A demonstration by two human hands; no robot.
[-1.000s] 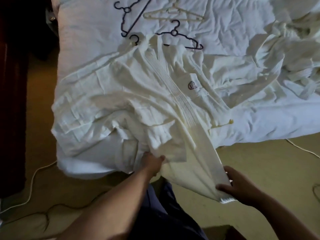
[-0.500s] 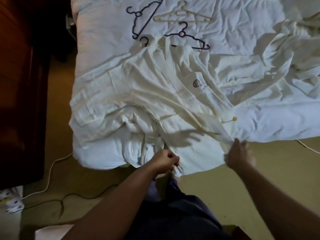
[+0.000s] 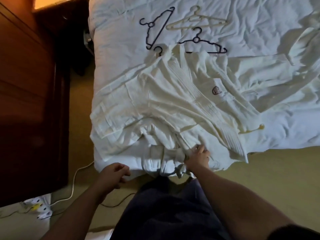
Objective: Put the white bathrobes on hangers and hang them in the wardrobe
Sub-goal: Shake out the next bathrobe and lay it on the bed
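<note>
Since the earlier frame, both hands have released the robe's front panel. The right hand [image 3: 197, 157] has shifted to the bunched cloth at the bed's near edge; the left hand [image 3: 113, 175] has withdrawn off the edge.

Right fingers [image 3: 200, 149] are pinched on a narrow gathered strip of the bathrobe [image 3: 173, 104], likely its belt, presumably to gather the loose ends before lifting. Left fingers are loosely curled and hold nothing; the hand hovers over the floor beside the bed's near left corner.

The bathrobe lies spread open, front up, across the bed [image 3: 121, 23], collar toward the far edge, hem hanging over the near edge. A hanger hook [image 3: 158, 50] protrudes at the collar, so a hanger appears already inserted.

Three spare hangers lie past the collar: two dark hangers [image 3: 158, 30] and a cream hanger [image 3: 197, 21]. More white cloth is heaped at the right edge.
</note>
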